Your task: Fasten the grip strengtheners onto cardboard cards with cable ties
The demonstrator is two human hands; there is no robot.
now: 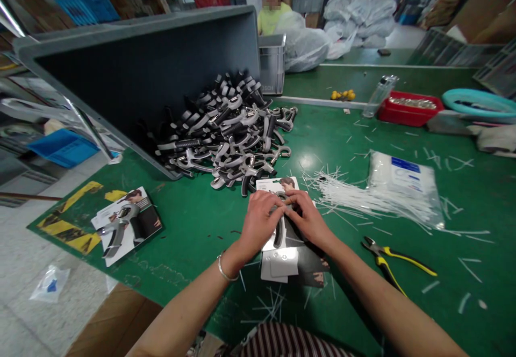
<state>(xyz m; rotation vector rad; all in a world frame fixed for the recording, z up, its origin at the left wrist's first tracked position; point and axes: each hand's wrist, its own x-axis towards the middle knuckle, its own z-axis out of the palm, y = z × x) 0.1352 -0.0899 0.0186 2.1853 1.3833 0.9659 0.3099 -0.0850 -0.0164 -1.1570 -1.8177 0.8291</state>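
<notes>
My left hand (263, 217), a bracelet at its wrist, and my right hand (308, 218) meet over a grey-and-black hand grip strengthener (279, 234). It lies on a printed backing card (281, 264) in front of me. Thumbs and fingertips of both hands are pinched close together near the strengthener's upper end. Whatever is between the fingertips is too small or hidden to make out. To the right is a loose bunch of white cable ties (342, 193). Yellow-and-black pliers (381, 252) lie with their handles apart on the green table (193, 287).
A big grey bin (169, 50) lies tipped on its side, with a heap of hand grip strengtheners (234, 136) spilling out. At left rests another carded strengthener (127, 225). A bag of cable ties (407, 185) and a red tray (409, 111) are at right. A person (271, 15) is behind.
</notes>
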